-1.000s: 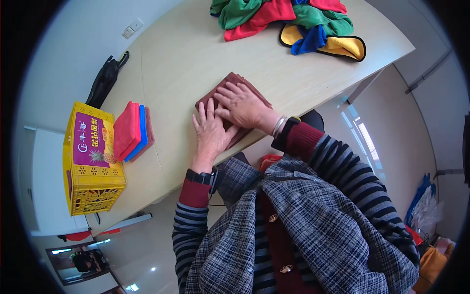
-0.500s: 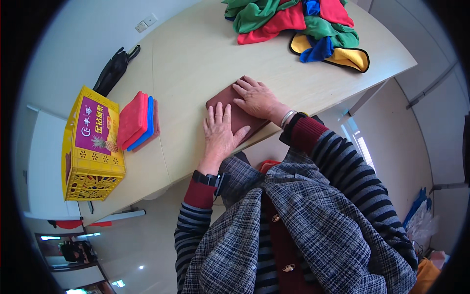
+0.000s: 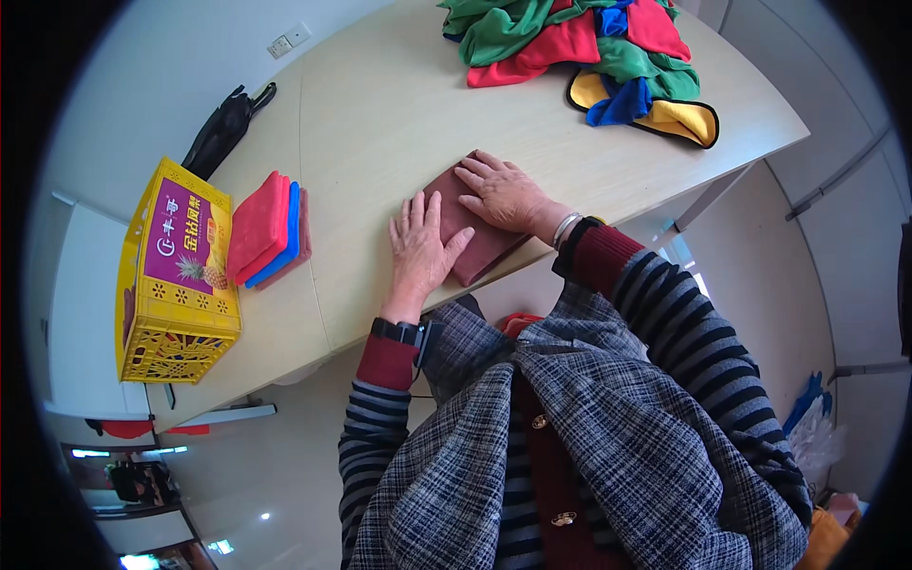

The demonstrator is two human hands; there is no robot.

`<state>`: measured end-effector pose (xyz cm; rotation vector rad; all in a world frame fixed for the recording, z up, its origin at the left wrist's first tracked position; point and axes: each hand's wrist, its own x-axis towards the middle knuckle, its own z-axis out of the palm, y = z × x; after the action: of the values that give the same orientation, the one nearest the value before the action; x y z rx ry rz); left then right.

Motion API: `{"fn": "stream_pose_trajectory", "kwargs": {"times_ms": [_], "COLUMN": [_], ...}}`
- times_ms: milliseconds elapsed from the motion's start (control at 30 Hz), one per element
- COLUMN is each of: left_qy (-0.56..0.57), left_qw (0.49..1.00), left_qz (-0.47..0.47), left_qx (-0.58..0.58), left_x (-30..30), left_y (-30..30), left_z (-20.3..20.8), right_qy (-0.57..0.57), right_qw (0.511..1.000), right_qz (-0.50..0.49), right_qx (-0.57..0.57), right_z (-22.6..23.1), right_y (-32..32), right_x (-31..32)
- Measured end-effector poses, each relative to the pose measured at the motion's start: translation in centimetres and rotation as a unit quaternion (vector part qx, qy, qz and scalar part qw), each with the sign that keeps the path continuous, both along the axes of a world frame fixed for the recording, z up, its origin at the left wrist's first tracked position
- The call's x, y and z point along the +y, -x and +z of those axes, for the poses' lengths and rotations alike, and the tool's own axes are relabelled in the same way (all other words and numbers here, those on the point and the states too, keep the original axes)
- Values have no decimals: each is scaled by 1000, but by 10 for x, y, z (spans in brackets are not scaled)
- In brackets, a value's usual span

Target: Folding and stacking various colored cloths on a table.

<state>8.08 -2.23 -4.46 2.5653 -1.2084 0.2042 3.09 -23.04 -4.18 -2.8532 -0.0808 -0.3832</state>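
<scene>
A folded brown cloth (image 3: 480, 249) lies at the near edge of the table, its long sides slanting. Flat along its left side rests my left hand (image 3: 421, 245), fingers stretched out and thumb apart. My right hand (image 3: 505, 195) presses on the cloth's upper right part with its fingers spread. Neither hand grips anything. To the left is a stack of folded cloths, with a red cloth (image 3: 258, 226) on top, a blue cloth (image 3: 285, 249) under it and a brown cloth (image 3: 302, 249) at the bottom.
A yellow plastic crate (image 3: 182, 318) with cloths inside stands at the table's left end. Behind it lies a black folded umbrella-like item (image 3: 220, 131). A loose heap of green, red, blue and yellow cloths (image 3: 608, 57) covers the far right. The table's near edge (image 3: 370, 328) runs by my body.
My left hand has slid slightly to the left, off much of the brown cloth. My right hand stays on the cloth, almost in the same place.
</scene>
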Motion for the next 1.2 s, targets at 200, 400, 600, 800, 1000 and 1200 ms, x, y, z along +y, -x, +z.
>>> {"fn": "stream_pose_trajectory", "kwargs": {"times_ms": [200, 400, 600, 800, 1000, 1200], "left_qy": [1, -19, -68, -73, -90, -5], "left_qw": [1000, 998, 991, 987, 990, 999], "left_qz": [-11, 42, 100, 131, 85, 37], "left_qx": [-26, -41, -57, -59, -68, -35], "left_x": [10, 5, 6, 7, 6, 7], "left_y": [24, 41, 65, 86, 97, 75], "left_z": [5, 8, 26, 30, 35, 33], "right_qy": [10, 44, 18, 19, -22, -10], "right_qw": [999, 998, 997, 999, 993, 1000], "right_qz": [53, 48, -53, -17, 112, 16], "right_qx": [5, 9, -45, -29, 6, 4], "right_z": [0, 10, 28, 8, 15, 21], "right_y": [-2, 2, 47, 50, 19, 35], "right_x": [-4, 3, 53, 24, -9, 23]}}
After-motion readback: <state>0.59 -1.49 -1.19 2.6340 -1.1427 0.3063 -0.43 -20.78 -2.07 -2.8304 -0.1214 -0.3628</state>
